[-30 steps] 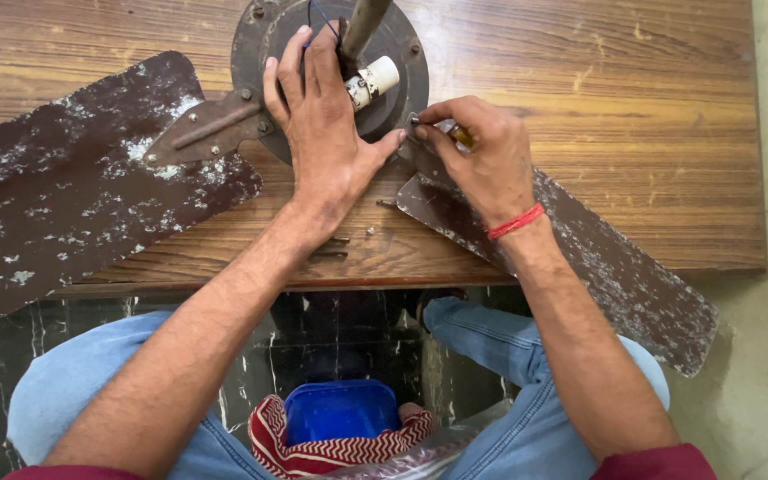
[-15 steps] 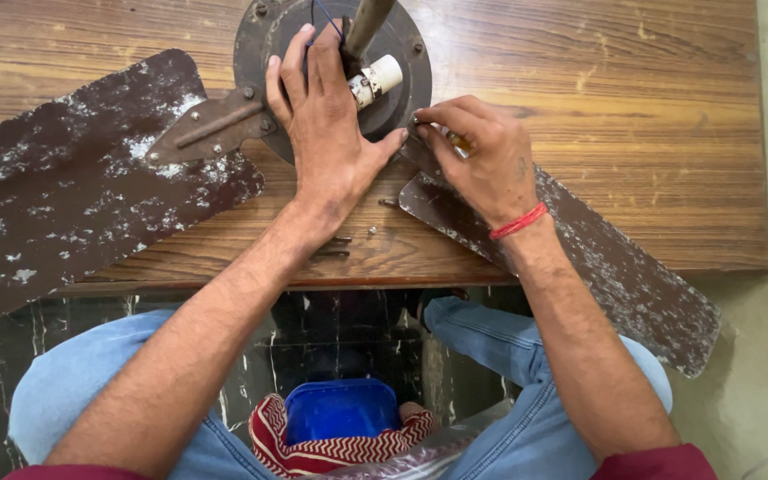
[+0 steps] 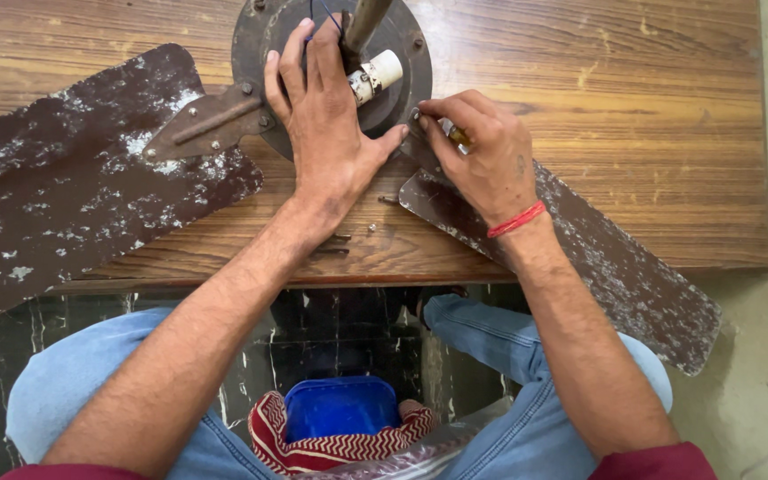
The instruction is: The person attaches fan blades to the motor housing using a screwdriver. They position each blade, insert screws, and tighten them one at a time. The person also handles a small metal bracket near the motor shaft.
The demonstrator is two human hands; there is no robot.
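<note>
The left hand [image 3: 331, 133] lies flat, fingers spread, on the fan motor [image 3: 264, 36]. Just beside it the right hand [image 3: 486, 160] pinches a yellow-handled screwdriver [image 3: 460, 136] at the blade bracket; both rest on the wooden surface [image 3: 624, 107].

Bare forearms, with dark red sleeve edges at the bottom of the view; a thin red thread band [image 3: 516, 220] circles the right wrist; light blue jeans [image 3: 64, 391] cover both legs
</note>
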